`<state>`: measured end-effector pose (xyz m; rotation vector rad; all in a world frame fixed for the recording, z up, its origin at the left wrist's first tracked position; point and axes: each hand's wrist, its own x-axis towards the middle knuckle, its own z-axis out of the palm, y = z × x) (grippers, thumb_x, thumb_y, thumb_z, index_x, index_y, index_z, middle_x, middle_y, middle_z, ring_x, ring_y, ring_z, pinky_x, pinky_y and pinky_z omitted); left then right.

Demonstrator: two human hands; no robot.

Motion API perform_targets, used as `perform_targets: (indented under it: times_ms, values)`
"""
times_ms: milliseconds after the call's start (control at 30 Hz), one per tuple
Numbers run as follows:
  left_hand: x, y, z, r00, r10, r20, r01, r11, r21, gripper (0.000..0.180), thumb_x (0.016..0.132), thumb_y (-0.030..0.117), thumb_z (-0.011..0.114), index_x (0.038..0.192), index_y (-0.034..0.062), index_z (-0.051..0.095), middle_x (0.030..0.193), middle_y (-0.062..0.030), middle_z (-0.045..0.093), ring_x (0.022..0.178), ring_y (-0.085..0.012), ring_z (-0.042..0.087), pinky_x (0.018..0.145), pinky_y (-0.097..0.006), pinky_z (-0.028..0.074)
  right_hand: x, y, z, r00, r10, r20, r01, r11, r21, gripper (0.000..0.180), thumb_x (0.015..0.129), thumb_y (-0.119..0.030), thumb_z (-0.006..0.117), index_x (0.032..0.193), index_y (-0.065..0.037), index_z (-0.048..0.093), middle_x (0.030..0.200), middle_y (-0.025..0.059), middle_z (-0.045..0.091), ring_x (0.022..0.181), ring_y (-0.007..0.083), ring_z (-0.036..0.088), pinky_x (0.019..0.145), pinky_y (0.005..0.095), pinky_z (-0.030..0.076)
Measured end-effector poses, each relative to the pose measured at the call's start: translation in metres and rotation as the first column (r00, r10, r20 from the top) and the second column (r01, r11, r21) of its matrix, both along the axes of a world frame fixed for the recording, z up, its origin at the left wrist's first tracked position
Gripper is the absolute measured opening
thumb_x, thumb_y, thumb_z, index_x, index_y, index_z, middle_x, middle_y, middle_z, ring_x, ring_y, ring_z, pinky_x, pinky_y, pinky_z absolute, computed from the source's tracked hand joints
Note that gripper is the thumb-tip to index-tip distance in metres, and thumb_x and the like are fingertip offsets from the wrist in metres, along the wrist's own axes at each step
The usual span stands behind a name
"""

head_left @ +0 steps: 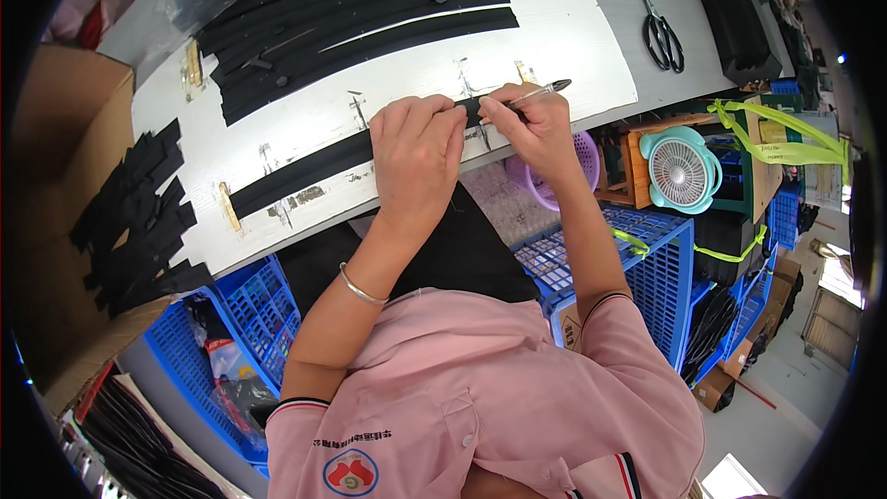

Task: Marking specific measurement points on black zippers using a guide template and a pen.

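Note:
A long black fabric strip (309,174) lies along the near edge of a white board (333,74) that carries dark pen marks. My left hand (416,152) rests across this strip with bent fingers close together, holding it down. Just to the right, my right hand (534,125) grips a pen (545,91) between thumb and fingers, and its fingertips are at the strip's right part. The pen's writing tip is hidden by my fingers. Farther back on the board, several more black strips (370,23) lie side by side, with small dark pieces on top.
Black fabric pieces (139,208) are heaped at the left, next to a cardboard box (83,120). Scissors (661,32) lie on the grey table at the right. Below the edge are blue crates (661,277), a purple basket (584,159) and a turquoise fan (682,169).

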<state>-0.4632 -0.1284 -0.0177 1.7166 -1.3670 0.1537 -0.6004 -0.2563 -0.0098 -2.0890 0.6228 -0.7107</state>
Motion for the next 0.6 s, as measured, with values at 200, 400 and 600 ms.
perform_targets:
  times_ms: [200,400,600]
  values:
    - [0.003,0.002,-0.002,1.000,0.009,0.001,-0.009,1.000,-0.027,0.015,0.081,0.006,0.078,0.095,0.0047,0.074,0.101,-0.0013,0.068,0.099,-0.0238,0.062,0.090,-0.040,0.043,0.005,0.001,-0.002,0.999,0.023,0.038,-0.021,0.999,-0.044,0.016,0.096,-0.009,0.069,0.090,0.004,0.076,0.073,0.0052,0.071,0.063,0.0085,0.062,0.056,0.0249,0.046]
    - [0.003,0.006,0.001,0.999,0.015,-0.043,-0.018,0.997,-0.068,0.024,0.082,0.007,0.078,0.105,0.0040,0.072,0.110,-0.0061,0.067,0.106,-0.0288,0.061,0.094,-0.044,0.045,-0.001,0.002,0.004,0.997,-0.074,-0.021,0.077,0.960,0.270,0.021,0.099,-0.016,0.066,0.092,0.001,0.077,0.075,0.0044,0.073,0.067,0.0074,0.065,0.061,0.0247,0.050]
    - [0.022,0.084,0.011,0.991,0.134,-0.015,-0.133,0.989,0.070,0.038,0.088,0.012,0.077,0.125,0.0035,0.070,0.136,-0.0109,0.065,0.135,-0.0333,0.054,0.119,-0.057,0.030,-0.003,0.004,-0.001,0.989,-0.117,0.087,0.095,0.969,0.229,0.019,0.099,-0.011,0.068,0.090,0.003,0.076,0.078,0.0041,0.074,0.065,0.0059,0.060,0.060,0.0216,0.047]
